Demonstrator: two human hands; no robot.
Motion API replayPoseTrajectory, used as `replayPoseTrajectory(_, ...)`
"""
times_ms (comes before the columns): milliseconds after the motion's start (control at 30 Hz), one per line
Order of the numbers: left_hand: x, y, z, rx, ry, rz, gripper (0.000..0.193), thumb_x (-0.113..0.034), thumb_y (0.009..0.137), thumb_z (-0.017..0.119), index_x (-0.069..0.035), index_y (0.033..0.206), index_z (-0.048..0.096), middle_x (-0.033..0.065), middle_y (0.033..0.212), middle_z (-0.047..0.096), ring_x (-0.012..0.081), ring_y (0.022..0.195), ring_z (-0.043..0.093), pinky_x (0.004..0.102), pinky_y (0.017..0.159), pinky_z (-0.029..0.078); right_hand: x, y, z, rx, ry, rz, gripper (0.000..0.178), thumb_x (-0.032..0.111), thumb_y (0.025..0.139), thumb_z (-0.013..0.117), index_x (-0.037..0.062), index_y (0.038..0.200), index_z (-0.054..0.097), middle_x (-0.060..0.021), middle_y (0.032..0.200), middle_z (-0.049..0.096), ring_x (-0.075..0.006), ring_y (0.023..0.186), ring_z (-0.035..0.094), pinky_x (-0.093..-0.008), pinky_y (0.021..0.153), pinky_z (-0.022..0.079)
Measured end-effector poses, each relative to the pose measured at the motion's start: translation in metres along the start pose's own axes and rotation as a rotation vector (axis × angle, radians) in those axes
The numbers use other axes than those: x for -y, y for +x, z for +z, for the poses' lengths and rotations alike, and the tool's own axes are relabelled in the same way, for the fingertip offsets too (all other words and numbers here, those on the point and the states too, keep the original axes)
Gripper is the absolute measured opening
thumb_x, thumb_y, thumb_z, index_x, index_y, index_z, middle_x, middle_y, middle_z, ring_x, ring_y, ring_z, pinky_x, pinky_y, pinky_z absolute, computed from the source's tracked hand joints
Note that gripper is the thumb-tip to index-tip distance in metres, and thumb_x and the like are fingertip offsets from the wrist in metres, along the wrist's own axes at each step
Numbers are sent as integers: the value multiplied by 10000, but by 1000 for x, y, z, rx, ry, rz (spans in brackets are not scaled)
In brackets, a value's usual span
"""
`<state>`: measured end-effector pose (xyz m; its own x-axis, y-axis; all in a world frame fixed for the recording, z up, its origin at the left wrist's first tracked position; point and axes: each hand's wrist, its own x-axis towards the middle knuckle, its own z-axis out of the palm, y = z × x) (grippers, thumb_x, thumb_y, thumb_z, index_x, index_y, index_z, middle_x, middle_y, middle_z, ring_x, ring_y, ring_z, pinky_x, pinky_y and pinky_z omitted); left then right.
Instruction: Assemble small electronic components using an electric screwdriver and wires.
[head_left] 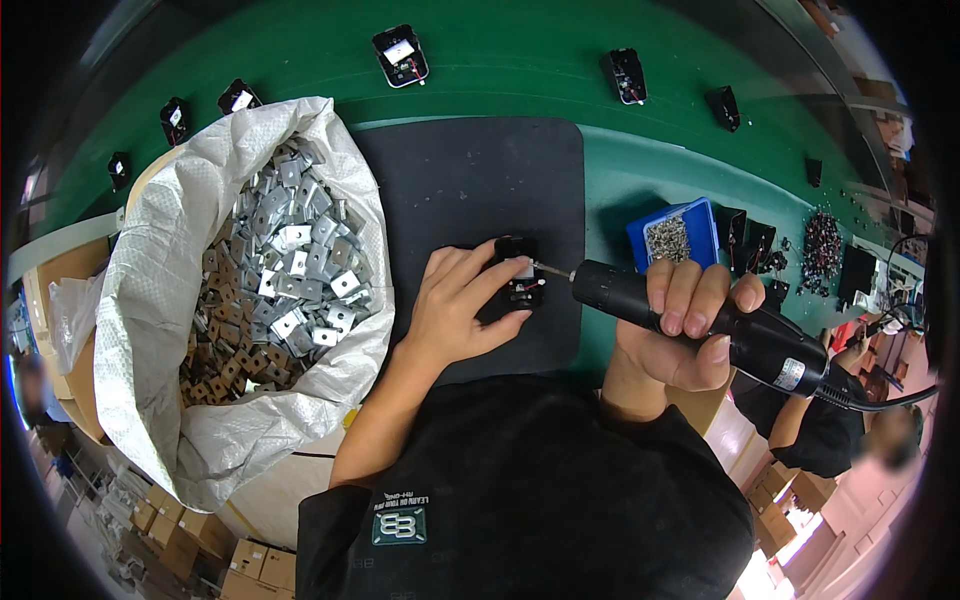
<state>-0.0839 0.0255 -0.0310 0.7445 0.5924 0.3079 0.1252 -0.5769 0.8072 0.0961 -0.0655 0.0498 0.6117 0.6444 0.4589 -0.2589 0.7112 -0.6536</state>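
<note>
My right hand (690,325) is wrapped round a black electric screwdriver (625,293), its cord trailing off to the right. The thin bit points left and its tip meets a small black plastic housing (525,292) on the dark mat. With fingers and thumb on either side, my left hand (465,305) grips that housing and steadies it. One fingertip lies close to the bit's tip, so the exact contact point is hidden. Inside the housing a white part and a bit of wiring show.
A white woven sack (140,330) full of metal plates (300,265) stands left of the black mat (455,175). To the right is a blue bin (705,235) of screws. Similar housings (400,55) sit along the green belt (520,50). Another person (815,425) works at far right.
</note>
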Motion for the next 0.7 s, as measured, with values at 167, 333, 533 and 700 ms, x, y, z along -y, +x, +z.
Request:
replayPoseTrajectory(167, -2, 1, 0, -3, 71, 4, 538, -230, 598, 810, -98, 1107, 696, 122, 1139, 628, 258, 838, 597, 377, 827, 435, -2, -5, 0, 17, 6, 14, 388, 197, 853, 666, 143, 1161, 437, 18, 766, 494, -107, 639, 486, -276, 643, 402)
replayPoseTrajectory(333, -5, 2, 0, -12, -40, -139, 738, -177, 569, 813, -27, 1255, 584, 124, 1118, 665, 269, 870, 623, 380, 840, 440, -5, -10, 0, -3, -23, 68, 393, 190, 857, 678, 145, 1148, 418, 6, 762, 494, -131, 638, 494, -304, 642, 417)
replayPoseTrajectory(533, -3, 4, -1, 38, 60, -97, 793, -143, 559, 837, -39, 1292, 551, 89, 1135, 666, 245, 948, 639, 366, 878, 433, -12, -13, 2, -31, -80, 85, 391, 177, 854, 695, 146, 1117, 407, 2, 763, 496, -139, 642, 492, -313, 653, 419)
replayPoseTrajectory(700, -5, 5, 0, 41, 63, -119, 774, -137, 560, 845, -53, 1276, 562, 83, 1147, 663, 248, 986, 633, 370, 896, 429, -11, -15, 3, -2, -124, 139, 392, 153, 849, 706, 157, 1093, 399, -1, 773, 491, -146, 689, 496, -334, 713, 417)
